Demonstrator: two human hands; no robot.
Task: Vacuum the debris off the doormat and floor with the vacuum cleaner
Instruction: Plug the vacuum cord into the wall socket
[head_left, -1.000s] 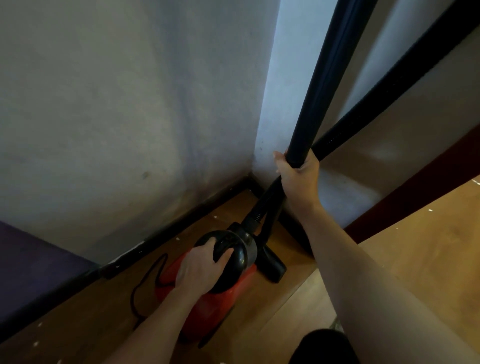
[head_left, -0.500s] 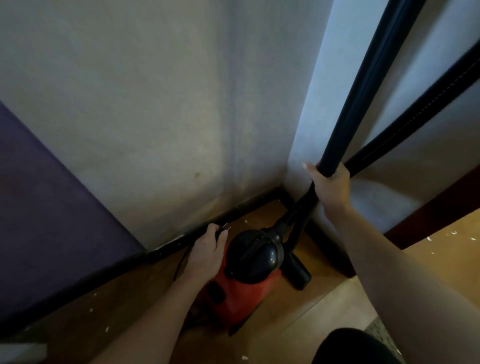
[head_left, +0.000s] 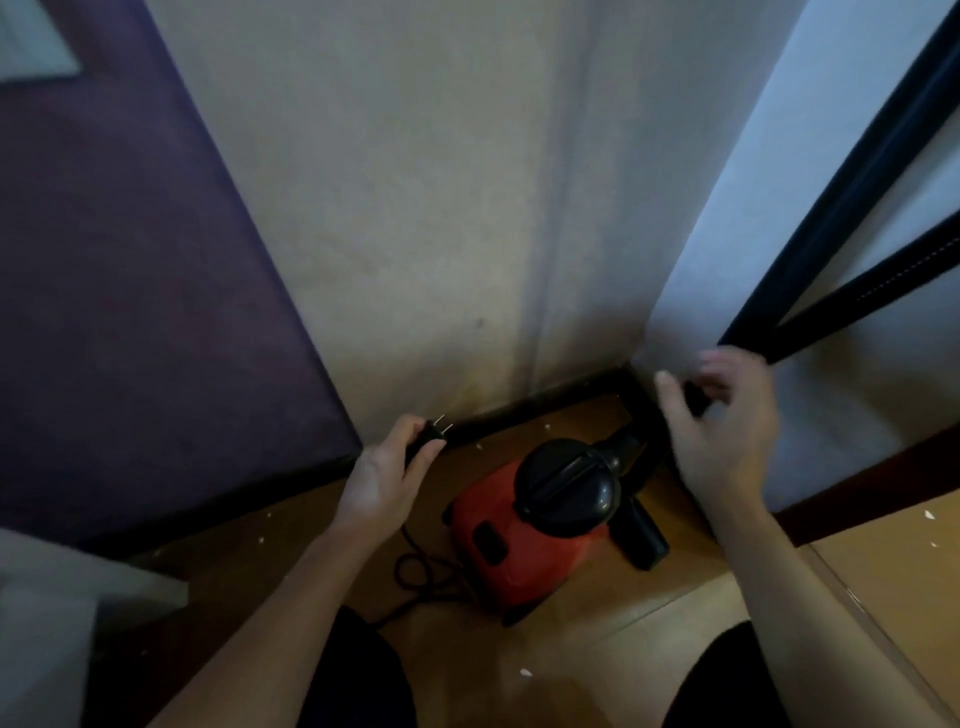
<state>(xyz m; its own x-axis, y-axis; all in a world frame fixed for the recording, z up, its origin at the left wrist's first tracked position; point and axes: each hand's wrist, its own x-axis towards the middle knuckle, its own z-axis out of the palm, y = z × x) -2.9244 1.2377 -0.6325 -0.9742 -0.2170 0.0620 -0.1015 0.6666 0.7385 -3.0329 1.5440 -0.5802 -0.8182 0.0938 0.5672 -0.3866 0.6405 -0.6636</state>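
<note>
wooden floor (head_left: 571, 649) carries a red vacuum cleaner (head_left: 519, 551) between the left hand (head_left: 384, 478) and right hand (head_left: 722, 431), black cord (head_left: 421, 571) coiled below the left hand, white debris specks (head_left: 525, 673) scattered

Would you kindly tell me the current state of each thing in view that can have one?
Plug: unplugged, prongs bare, held by the left hand.
Cord: loosely looped, lying slack.
Vacuum cleaner: upright, not plugged in.
Wand: raised, steeply tilted.
Right hand: blurred at the wand's lower end; grip unclear.
Floor: scattered with white debris.
</note>
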